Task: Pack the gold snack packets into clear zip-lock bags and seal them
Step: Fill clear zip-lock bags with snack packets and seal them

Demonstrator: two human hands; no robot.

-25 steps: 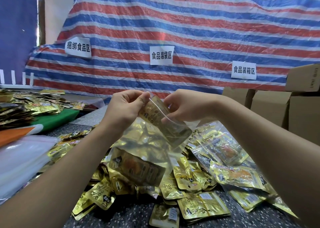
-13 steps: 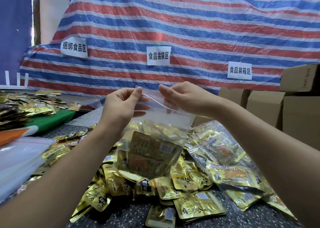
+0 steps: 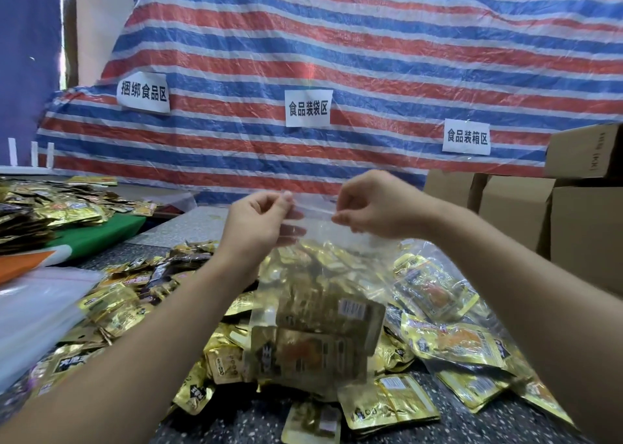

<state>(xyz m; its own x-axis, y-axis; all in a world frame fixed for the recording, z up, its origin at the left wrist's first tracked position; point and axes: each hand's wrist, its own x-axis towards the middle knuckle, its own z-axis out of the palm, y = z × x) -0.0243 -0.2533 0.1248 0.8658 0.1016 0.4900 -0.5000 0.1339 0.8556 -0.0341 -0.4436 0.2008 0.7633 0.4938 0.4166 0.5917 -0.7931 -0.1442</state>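
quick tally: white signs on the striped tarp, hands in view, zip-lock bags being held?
white signs: 3
hands: 2, left hand and right hand
zip-lock bag held: 1
Total: 6

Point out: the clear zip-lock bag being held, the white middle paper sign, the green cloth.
Clear zip-lock bag (image 3: 313, 295), head view, front wall over the packets.
White middle paper sign (image 3: 308, 108), head view, centre of sheet.
Green cloth (image 3: 97, 233), head view, top surface.

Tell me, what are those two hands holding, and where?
Both hold one clear zip-lock bag of gold packets by its top zip edge: left hand pinches the left end, right hand the right.
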